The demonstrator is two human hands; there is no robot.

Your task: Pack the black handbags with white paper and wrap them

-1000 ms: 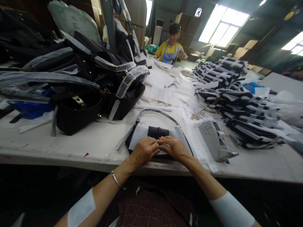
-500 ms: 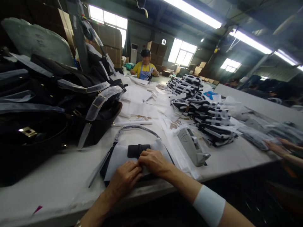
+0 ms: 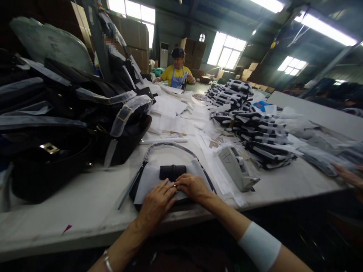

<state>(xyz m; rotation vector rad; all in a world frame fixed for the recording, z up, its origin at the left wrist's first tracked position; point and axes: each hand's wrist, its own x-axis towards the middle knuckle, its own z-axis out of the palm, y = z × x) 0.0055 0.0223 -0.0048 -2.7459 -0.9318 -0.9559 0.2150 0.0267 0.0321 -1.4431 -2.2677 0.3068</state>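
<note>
A black handbag (image 3: 140,189) lies before me near the table's front edge, its front covered with white paper. A black strap tab (image 3: 172,172) crosses its upper front, and the wrapped handle (image 3: 170,144) arches behind. My left hand (image 3: 159,199) bends over the lower front, its fingertips closed in at a small gold-coloured clasp (image 3: 175,185). From the other side, my right hand (image 3: 193,186) pinches at the same clasp with thumb and fingers. The fingers partly hide the clasp.
Large black bags (image 3: 68,151) are heaped at left. A grey tape dispenser (image 3: 234,170) stands right of the handbag, before stacked wrapped black pieces (image 3: 255,132). White paper sheets (image 3: 172,109) cover the table's middle. A co-worker's hand (image 3: 347,174) is at far right; another person (image 3: 177,73) is beyond.
The camera view has shifted, so everything sits farther right. My fingers have parted slightly, and the gold clasp now shows between them. My left fingers are straighter.
</note>
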